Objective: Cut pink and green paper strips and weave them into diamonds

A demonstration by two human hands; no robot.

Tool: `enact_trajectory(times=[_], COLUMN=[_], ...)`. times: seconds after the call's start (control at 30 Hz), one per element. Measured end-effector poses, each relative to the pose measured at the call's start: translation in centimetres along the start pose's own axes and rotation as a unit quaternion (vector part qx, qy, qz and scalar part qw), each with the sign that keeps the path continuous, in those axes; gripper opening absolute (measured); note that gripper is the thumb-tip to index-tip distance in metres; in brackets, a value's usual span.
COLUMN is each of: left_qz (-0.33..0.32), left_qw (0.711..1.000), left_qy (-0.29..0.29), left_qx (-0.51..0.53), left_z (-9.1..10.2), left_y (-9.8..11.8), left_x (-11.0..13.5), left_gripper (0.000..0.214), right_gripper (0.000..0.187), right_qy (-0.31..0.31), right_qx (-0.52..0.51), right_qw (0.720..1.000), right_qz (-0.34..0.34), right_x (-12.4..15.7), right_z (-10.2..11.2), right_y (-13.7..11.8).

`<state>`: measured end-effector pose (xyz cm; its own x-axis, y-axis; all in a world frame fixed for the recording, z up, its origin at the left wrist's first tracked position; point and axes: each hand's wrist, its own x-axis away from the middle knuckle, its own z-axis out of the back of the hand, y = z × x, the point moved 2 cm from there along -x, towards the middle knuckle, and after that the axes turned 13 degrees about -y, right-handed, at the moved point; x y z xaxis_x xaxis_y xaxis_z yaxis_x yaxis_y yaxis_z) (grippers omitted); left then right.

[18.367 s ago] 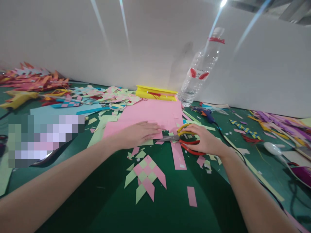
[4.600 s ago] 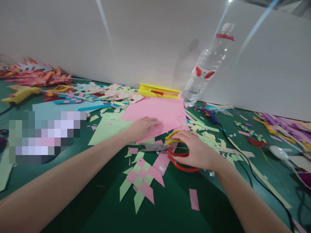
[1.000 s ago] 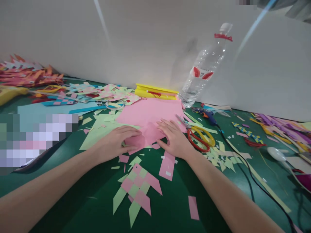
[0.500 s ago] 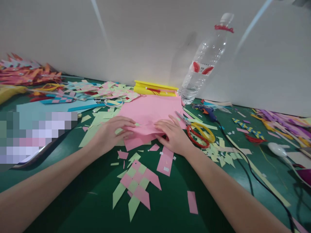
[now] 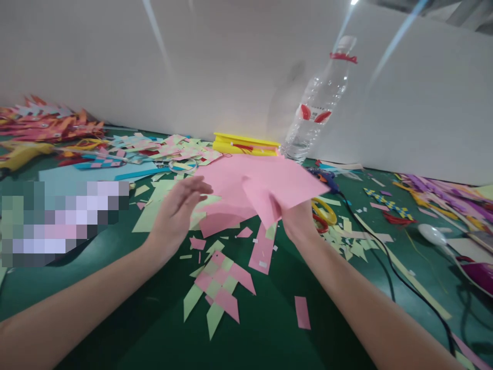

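Note:
A pink sheet of paper (image 5: pixel 287 177) is lifted and bent on its right side, held by my right hand (image 5: pixel 298 221), whose fingers are hidden beneath it. More pink paper lies flat to the left; I cannot tell whether it is the same sheet. My left hand (image 5: pixel 181 208) hovers at the left edge of this pink paper, fingers loosely bent and apart, holding nothing. Light green paper (image 5: pixel 150 205) lies beside that hand. Nearer to me rests a woven pink-and-green paper fish (image 5: pixel 219 288). Scissors with red and yellow handles (image 5: pixel 324 211) are partly covered by the raised paper.
A clear plastic bottle (image 5: pixel 318 108) leans against the white wall behind a yellow folded piece (image 5: pixel 246 144). To the right are a blue glue gun (image 5: pixel 327 180), its black cord (image 5: pixel 379 244) and a white spoon-like object (image 5: pixel 435 236). Paper scraps and woven pieces surround the work.
My right hand has raised the pink paper's right side, which now covers its fingers and part of the scissors. My left hand has come off the paper and turned upward. The view has tilted slightly.

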<state>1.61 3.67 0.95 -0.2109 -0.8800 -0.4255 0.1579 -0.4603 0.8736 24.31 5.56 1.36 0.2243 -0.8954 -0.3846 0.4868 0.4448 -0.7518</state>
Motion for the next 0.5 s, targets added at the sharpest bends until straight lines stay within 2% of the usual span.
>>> enact_trajectory(times=[0.07,0.13,0.2,0.27,0.37,0.5], left_qz=[0.051,0.090,0.101,0.107,0.089,-0.056], left_qw=[0.992,0.972,0.961,0.955,0.937,0.907], left_qy=[-0.100,-0.190,-0.230,-0.245,-0.282,-0.303], left_qx=[-0.056,-0.100,-0.119,-0.132,-0.186,-0.288], left_z=[-0.8,-1.3,-1.5,-1.5,-1.5,-2.0], left_y=[0.2,0.6,1.1,1.4,1.5,1.8], left_x=[0.2,0.5,0.7,0.8,1.0,1.5], left_gripper=[0.025,0.030,0.035,0.035,0.043,0.037], right_gripper=[0.037,0.033,0.032,0.029,0.023,0.019], right_qy=[-0.020,-0.053,-0.088,-0.112,-0.107,-0.096], right_qx=[-0.090,-0.189,-0.213,-0.160,-0.043,0.102], right_qw=[0.995,0.975,0.963,0.972,0.990,0.990], right_qz=[-0.048,-0.108,-0.138,-0.131,-0.078,-0.036], right_x=[0.1,0.3,0.6,0.8,1.1,1.3], right_z=[-0.5,-1.0,-1.4,-1.6,-1.7,-1.7], right_y=[0.0,-0.2,-0.7,-1.2,-1.6,-1.3])
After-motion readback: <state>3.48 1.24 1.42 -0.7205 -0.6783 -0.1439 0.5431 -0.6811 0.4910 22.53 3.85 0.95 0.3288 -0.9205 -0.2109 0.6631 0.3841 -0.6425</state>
